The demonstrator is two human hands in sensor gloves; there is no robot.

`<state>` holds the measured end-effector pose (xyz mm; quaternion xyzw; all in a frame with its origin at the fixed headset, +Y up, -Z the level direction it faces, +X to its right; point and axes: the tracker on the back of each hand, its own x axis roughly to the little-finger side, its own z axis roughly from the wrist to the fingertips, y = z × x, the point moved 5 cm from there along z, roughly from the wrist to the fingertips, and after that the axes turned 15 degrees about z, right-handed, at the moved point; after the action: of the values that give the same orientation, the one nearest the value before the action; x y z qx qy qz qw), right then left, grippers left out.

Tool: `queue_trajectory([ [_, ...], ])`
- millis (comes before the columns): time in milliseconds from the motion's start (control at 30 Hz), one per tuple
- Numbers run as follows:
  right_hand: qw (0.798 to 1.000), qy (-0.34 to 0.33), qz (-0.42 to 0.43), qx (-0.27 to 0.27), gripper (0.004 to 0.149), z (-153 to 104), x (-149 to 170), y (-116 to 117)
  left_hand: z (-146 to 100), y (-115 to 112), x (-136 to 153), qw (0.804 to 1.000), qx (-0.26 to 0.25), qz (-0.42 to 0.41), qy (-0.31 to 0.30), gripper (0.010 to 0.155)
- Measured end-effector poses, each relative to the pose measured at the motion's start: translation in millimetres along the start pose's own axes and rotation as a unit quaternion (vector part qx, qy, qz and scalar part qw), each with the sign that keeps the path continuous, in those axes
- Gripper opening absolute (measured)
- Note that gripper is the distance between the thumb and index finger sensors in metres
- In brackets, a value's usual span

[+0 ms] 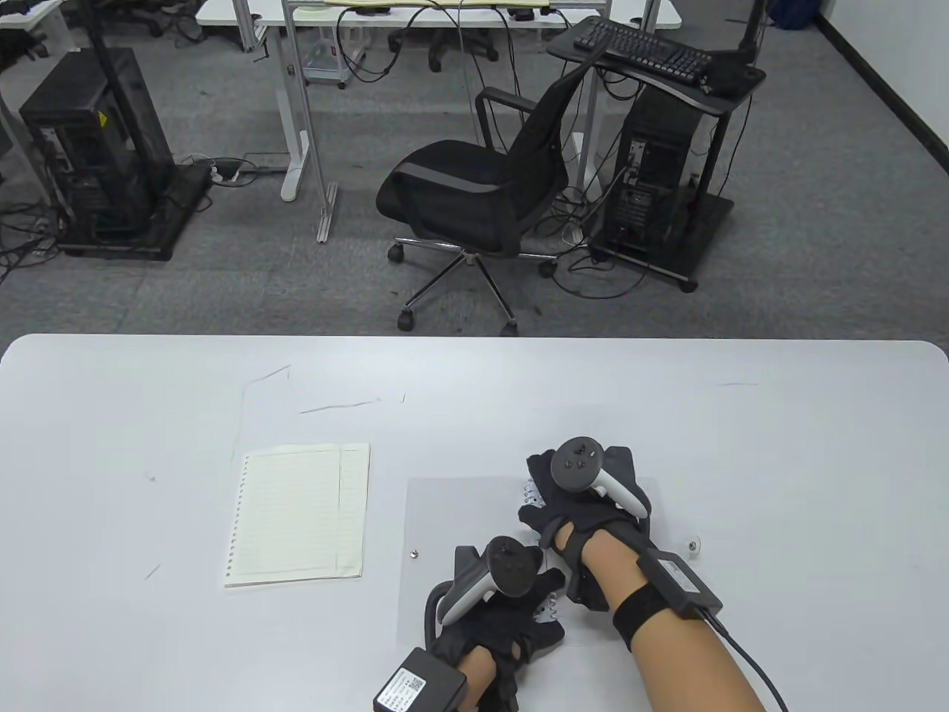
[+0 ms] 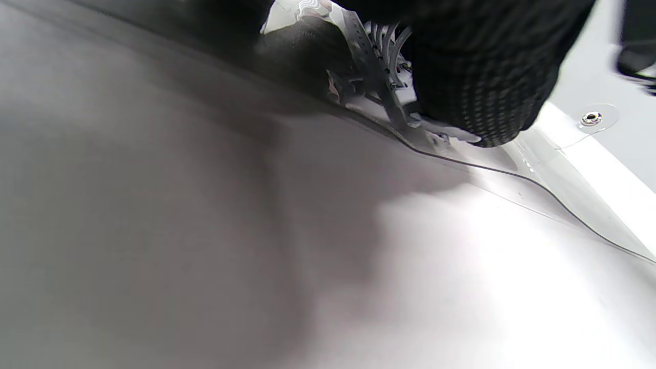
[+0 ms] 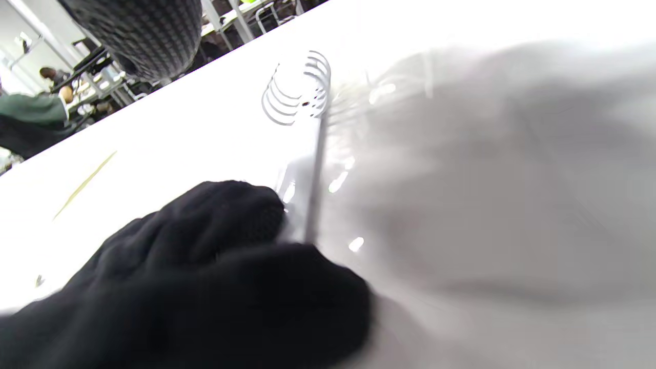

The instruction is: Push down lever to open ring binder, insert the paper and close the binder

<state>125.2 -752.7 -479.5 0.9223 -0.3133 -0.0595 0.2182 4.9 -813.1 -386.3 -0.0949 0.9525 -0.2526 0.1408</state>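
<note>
A translucent ring binder [image 1: 452, 519] lies open and flat on the table, its metal ring spine [image 1: 531, 491] running between my hands. My left hand [image 1: 519, 604] is at the spine's near end. In the left wrist view, a gloved fingertip [image 2: 482, 92] bears on the flat metal lever [image 2: 443, 134], with the thumb on the other side. My right hand [image 1: 586, 486] lies over the spine's far end, one finger [image 3: 138, 31] raised above the rings [image 3: 297, 87]. The lined, punched paper [image 1: 300, 515] lies flat to the left of the binder, untouched.
The binder's snap buttons sit at its left [image 1: 414, 553] and right [image 1: 693, 547] edges. The white table [image 1: 148, 415] extends all round. Beyond its far edge stand an office chair [image 1: 482, 200] and computer carts on the floor.
</note>
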Motion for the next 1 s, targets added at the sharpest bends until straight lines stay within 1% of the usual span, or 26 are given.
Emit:
queue_trajectory([
  [100, 0.999, 0.004, -0.036, -0.013, 0.077, -30.5, 13.4, 2.6, 0.1, 0.1, 0.1, 1.0, -0.002, 0.0, 0.001, 0.072],
  [167, 0.999, 0.006, -0.041, -0.013, 0.076, -51.3, 33.6, 5.2, 0.4, 0.2, 0.1, 1.0, 0.001, -0.002, 0.001, 0.072],
  [200, 0.999, 0.01, -0.042, -0.01, 0.075, -56.9, 42.0, 5.1, 0.5, 0.2, -0.1, 1.0, 0.003, 0.0, 0.001, 0.072],
  [267, 0.998, 0.028, -0.058, 0.012, 0.075, -68.0, 64.7, 2.6, 0.5, 0.3, -0.7, 1.0, 0.004, 0.003, 0.001, 0.072],
  [333, 0.993, 0.053, -0.093, 0.042, 0.075, -76.2, 89.0, -2.7, 0.5, 0.4, -0.5, 1.0, 0.002, 0.003, 0.001, 0.072],
  [367, 0.99, 0.065, -0.109, 0.062, 0.075, -79.3, 99.3, -5.2, 0.6, 0.4, -0.4, 1.0, 0.001, 0.002, 0.001, 0.072],
  [400, 0.984, 0.075, -0.133, 0.094, 0.076, -82.9, 109.0, -7.9, 0.6, 0.4, -0.4, 1.0, 0.002, 0.001, 0.0, 0.072],
  [433, 0.981, 0.075, -0.142, 0.106, 0.077, -83.7, 115.1, -8.0, 0.9, 0.5, -0.4, 1.0, 0.004, -0.003, 0.0, 0.072],
  [467, 0.982, 0.082, -0.137, 0.1, 0.076, -82.5, 124.0, -5.3, 1.3, 0.6, -0.5, 1.0, 0.008, -0.006, 0.001, 0.072],
  [500, 0.986, 0.119, -0.101, 0.058, 0.074, -80.9, 137.1, -1.0, 1.3, 0.7, -0.4, 1.0, 0.009, -0.006, 0.0, 0.072],
  [533, 0.989, 0.138, -0.048, 0.016, 0.074, -79.7, 143.5, 2.0, 1.2, 0.6, -0.4, 1.0, 0.008, -0.008, -0.001, 0.072],
  [567, 0.99, 0.143, -0.006, 0.008, 0.074, -79.4, 146.5, 3.1, 1.3, 0.7, -0.1, 1.0, 0.008, -0.012, -0.002, 0.072],
  [600, 0.991, 0.133, 0.003, 0.018, 0.075, -79.6, 148.6, 1.9, 1.5, 0.8, 0.6, 1.0, 0.011, -0.019, -0.006, 0.073],
  [633, 0.992, 0.126, -0.005, 0.027, 0.075, -79.3, 148.9, 0.7, 2.0, 0.7, 1.5, 0.999, 0.015, -0.028, -0.01, 0.073],
  [700, 0.992, 0.123, -0.017, 0.017, 0.076, -78.6, 149.6, 1.1, 2.9, 1.4, 4.2, 0.997, 0.032, -0.065, -0.029, 0.075],
  [733, 0.992, 0.126, -0.01, 0.011, 0.076, -78.8, 150.2, 1.6, 2.6, 5.0, 7.5, 0.994, 0.052, -0.09, -0.042, 0.076],
  [767, 0.992, 0.126, 0.0, 0.009, 0.076, -78.9, 150.7, 1.4, -1.5, 11.1, 14.0, 0.99, 0.085, -0.103, -0.05, 0.077],
  [800, 0.992, 0.125, 0.006, 0.006, 0.076, -78.9, 151.3, 1.3, -7.0, 20.8, 20.7, 0.987, 0.097, -0.119, -0.051, 0.077],
  [833, 0.992, 0.125, 0.01, 0.003, 0.076, -78.8, 151.8, 1.2, -15.0, 38.9, 30.2, 0.987, 0.074, -0.134, -0.051, 0.076],
  [900, 0.992, 0.125, 0.011, 0.002, 0.076, -78.7, 152.0, 1.1, -29.7, 76.1, 53.3, 0.988, 0.004, -0.154, -0.026, 0.076],
  [967, 0.992, 0.125, 0.01, 0.001, 0.077, -78.6, 151.3, 0.6, -46.2, 116.4, 85.5, 0.98, -0.073, -0.182, 0.018, 0.076],
  [1000, 0.992, 0.125, 0.009, 0.0, 0.077, -78.4, 150.6, 0.0, -50.4, 128.0, 95.9, 0.977, -0.091, -0.192, 0.032, 0.076],
])
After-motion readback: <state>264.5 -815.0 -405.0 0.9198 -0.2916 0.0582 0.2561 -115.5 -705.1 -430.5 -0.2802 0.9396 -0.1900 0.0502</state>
